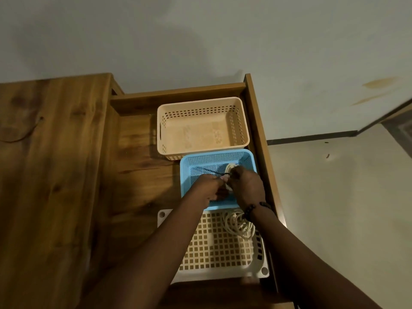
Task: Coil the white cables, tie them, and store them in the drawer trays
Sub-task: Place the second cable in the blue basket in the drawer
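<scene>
Both hands meet over the blue perforated plastic tray [191,161] in the open wooden drawer [259,130]. The right hand [247,186] grips a small coiled white cable [229,168], fingers curled round it, seemingly to keep the loops from springing apart. The left hand [207,186] pinches a thin black tie [214,172], its tail jutting left, probably being cinched. Working over the tray means the bundle can drop straight in. A second white cable coil [236,223] already lies in the near white square-grid tray [223,257]; the beige slotted basket [200,103] holds nothing I can make out.
</scene>
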